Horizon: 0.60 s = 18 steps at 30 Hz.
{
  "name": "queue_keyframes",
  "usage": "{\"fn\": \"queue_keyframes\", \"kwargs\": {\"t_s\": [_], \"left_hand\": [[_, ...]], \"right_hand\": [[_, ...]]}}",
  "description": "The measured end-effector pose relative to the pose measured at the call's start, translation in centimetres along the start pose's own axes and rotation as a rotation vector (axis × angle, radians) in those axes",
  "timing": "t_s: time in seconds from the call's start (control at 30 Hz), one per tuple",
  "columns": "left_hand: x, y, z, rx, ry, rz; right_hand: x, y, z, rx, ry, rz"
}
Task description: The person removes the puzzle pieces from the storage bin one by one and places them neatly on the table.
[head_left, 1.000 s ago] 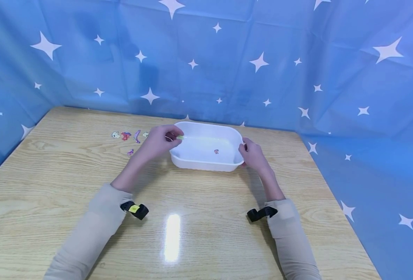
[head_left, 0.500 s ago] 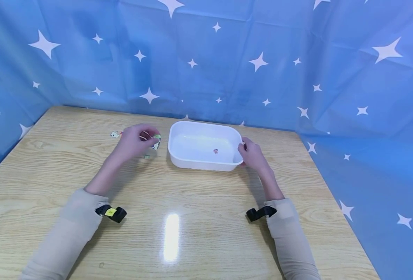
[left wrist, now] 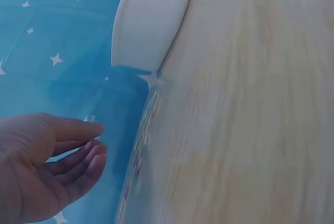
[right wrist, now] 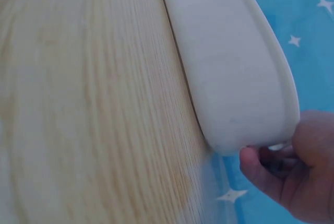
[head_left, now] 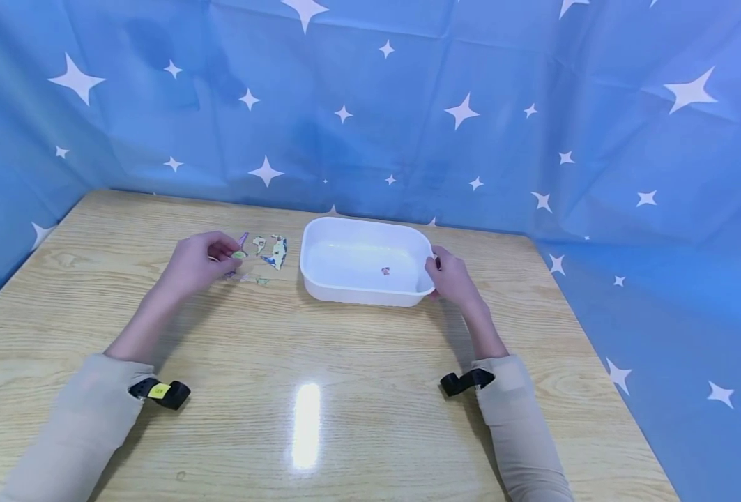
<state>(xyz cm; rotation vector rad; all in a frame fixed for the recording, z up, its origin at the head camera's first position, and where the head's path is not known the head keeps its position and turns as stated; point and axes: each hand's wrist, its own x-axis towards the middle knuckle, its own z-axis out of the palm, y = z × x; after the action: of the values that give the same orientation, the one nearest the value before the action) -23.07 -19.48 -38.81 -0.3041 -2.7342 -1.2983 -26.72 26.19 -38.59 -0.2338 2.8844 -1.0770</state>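
Note:
My left hand pinches a small flat green piece between thumb and fingertips, over the left part of the table. In the left wrist view the thin piece shows edge-on at the fingertips. Just right of this hand lie a purple cut-out, a pale cut-out and a larger cream-and-blue cut-out. Thumb and fingers of my right hand grip the right end of a white plastic tub. One small pinkish cut-out lies on the tub's floor.
Smaller cut-outs, one of them greenish, lie in front of the left fingers. The wooden table ends at the back against a blue star-patterned cloth. Both wrists wear black camera straps.
My left hand has moved left from the tub's left rim with the green piece, uncovering the cream-and-blue cut-out and covering two cut-outs farther left. The right hand keeps its grip on the tub.

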Motion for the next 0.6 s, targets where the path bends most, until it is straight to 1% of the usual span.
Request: {"fn": "queue_keyframes", "kwargs": {"t_s": [0.07,0.2,0.3,0.43,0.6], "left_hand": [[-0.3,-0.4,-0.4,0.007,-0.010,-0.010],[-0.8,-1.4,-1.0,0.025,-0.008,-0.026],[-1.0,-2.0,-1.4,0.044,-0.010,-0.058],[-1.1,-2.4,-1.6,0.054,-0.030,-0.107],[-1.1,-2.9,-1.8,0.062,-0.044,-0.133]], "right_hand": [[0.0,0.0,0.0,0.000,0.001,-0.001],[0.0,0.0,0.1,0.006,0.003,-0.009],[0.0,-0.1,0.1,0.010,0.005,-0.012],[-0.1,0.0,0.0,0.010,0.005,-0.012],[-0.2,0.1,0.0,0.001,0.005,-0.008]]}}
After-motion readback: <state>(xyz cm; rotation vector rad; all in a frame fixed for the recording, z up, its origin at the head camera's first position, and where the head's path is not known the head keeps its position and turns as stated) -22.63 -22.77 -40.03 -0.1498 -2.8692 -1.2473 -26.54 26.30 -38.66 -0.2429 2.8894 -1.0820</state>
